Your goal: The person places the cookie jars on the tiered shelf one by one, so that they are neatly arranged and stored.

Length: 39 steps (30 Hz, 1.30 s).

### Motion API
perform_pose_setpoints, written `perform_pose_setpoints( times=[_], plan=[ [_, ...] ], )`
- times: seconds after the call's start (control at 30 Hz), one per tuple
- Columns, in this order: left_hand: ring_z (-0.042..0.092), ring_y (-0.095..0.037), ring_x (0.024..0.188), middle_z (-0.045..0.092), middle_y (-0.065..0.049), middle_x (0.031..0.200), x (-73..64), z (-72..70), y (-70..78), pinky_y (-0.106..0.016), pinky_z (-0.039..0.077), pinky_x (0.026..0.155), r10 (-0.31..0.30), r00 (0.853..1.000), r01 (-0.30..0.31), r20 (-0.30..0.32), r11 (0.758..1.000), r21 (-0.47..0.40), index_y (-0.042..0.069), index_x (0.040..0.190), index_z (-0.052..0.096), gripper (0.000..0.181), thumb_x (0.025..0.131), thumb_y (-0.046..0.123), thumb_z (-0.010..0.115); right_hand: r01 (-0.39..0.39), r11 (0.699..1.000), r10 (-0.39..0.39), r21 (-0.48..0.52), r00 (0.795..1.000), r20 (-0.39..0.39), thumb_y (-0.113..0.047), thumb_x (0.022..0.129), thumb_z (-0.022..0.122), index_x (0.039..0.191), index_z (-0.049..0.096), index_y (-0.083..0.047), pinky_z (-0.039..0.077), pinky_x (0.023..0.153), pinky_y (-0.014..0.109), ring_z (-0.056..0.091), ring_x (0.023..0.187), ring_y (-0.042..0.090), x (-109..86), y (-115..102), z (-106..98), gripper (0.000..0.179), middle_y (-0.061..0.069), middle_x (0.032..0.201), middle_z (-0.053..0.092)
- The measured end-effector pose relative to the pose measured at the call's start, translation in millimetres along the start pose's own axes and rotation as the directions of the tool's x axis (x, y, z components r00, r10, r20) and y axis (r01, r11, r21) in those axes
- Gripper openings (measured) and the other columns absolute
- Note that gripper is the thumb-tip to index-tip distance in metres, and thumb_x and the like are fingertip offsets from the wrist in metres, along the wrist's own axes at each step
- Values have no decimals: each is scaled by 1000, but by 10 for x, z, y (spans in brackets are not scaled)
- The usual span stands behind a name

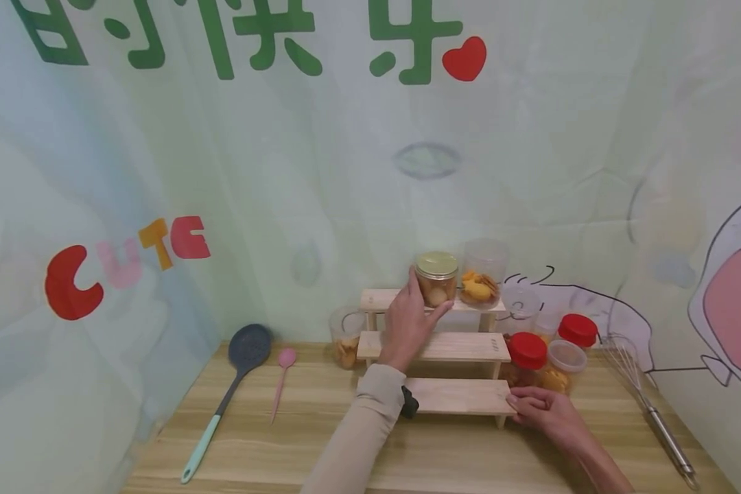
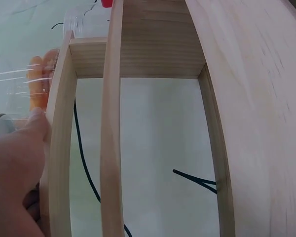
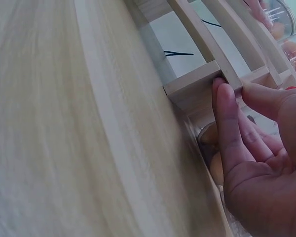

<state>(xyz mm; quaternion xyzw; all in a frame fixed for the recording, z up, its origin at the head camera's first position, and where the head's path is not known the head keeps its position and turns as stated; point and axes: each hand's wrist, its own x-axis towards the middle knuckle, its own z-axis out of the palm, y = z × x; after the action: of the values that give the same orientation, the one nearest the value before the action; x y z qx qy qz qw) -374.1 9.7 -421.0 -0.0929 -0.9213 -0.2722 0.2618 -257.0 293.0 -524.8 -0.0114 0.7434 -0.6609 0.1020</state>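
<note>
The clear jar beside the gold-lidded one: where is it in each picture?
Head: the clear jar stands right of centre, atop the wooden rack.
Left wrist: the clear jar, upper left.
Right wrist: the clear jar, upper right, cut off by the edge.
Shared landmark: the wooden rack.

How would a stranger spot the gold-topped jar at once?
Find the three-tier wooden stand. At its top shelf, look for the clear jar just left of a container of yellow and brown pieces. Its gold lid sets it apart.
</note>
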Motion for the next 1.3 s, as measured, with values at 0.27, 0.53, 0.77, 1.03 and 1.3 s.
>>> perform_pose_setpoints(
  times=[0.27,0.53,0.77,1.03,1.3],
  plan=[
    [70,-33,127,67,-20,146,-9,-51,-41,-46,61,103,38,999,-38,10,999,-9,2,172,19,111,97,67,70,30,999,-30,20,1000,3,-17,106,72,143,54,20,65,88,26,76,95,5,16,1,39,56,4,115,82],
    [58,-33,147,57,-16,161,-126,-173,-270,-47,51,119,105,994,-108,-28,971,-211,5,169,29,96,99,48,79,28,999,-29,27,999,16,-16,107,70,145,51,20,65,89,25,75,99,3,29,22,55,56,4,117,81],
    [59,-31,143,62,-11,154,-318,-368,-670,-49,52,118,53,974,-117,-222,952,-284,9,156,51,75,95,36,86,9,999,-9,41,1000,8,-16,107,69,145,53,18,64,89,24,75,96,3,20,47,36,53,-3,111,81],
    [50,-39,146,53,-20,157,-362,-604,-1257,-59,45,121,-169,953,47,-252,903,-427,0,161,39,94,90,32,91,13,999,-14,37,1000,10,-17,108,69,145,52,17,64,88,24,74,95,3,40,43,6,54,-4,111,81],
    [45,-43,152,46,-23,165,-433,-599,-1655,-60,41,125,-312,947,304,80,787,-537,1,163,36,94,93,37,88,0,999,0,42,1000,9,-17,108,69,145,53,17,64,89,24,74,97,3,3,44,35,53,-4,111,81]
  ],
)
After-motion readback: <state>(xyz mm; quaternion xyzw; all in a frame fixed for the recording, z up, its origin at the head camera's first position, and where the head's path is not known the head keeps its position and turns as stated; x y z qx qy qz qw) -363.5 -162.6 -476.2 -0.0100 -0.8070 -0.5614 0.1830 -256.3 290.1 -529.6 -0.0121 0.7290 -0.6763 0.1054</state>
